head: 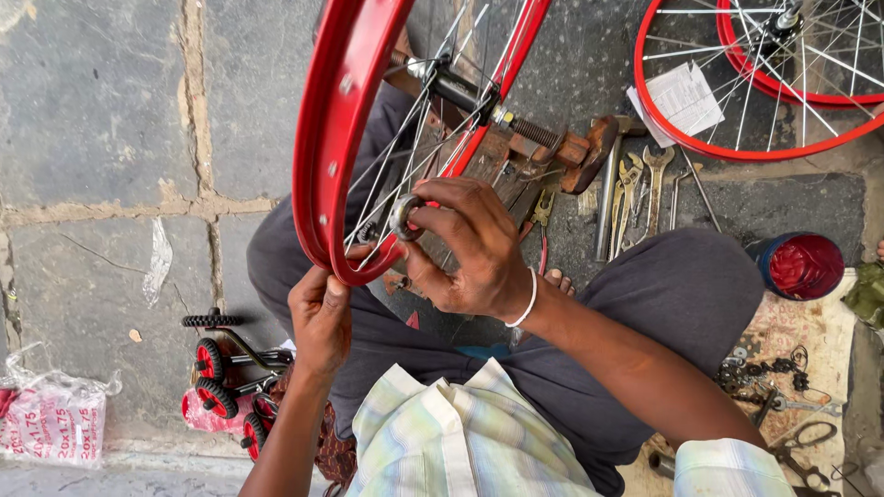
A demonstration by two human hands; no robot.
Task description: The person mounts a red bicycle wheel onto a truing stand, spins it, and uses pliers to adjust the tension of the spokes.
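Observation:
A red bicycle wheel rim [336, 120] with thin steel spokes and a dark hub [458, 90] stands upright over my lap. My left hand [320, 317] grips the rim's lower edge from outside. My right hand [465, 247] reaches between the spokes and holds a small round metal spoke tool [403, 217] against the inside of the rim. I sit cross-legged in dark grey trousers on a stone floor.
Spanners and a hammer [635, 184] lie on the ground ahead. Other red spoked wheels [755, 83] and a paper sheet [681, 99] are top right. A red tin [803, 265], a chain and scissors [792, 405] are right. Small red training wheels [221, 377] and a plastic packet [53, 414] lie left.

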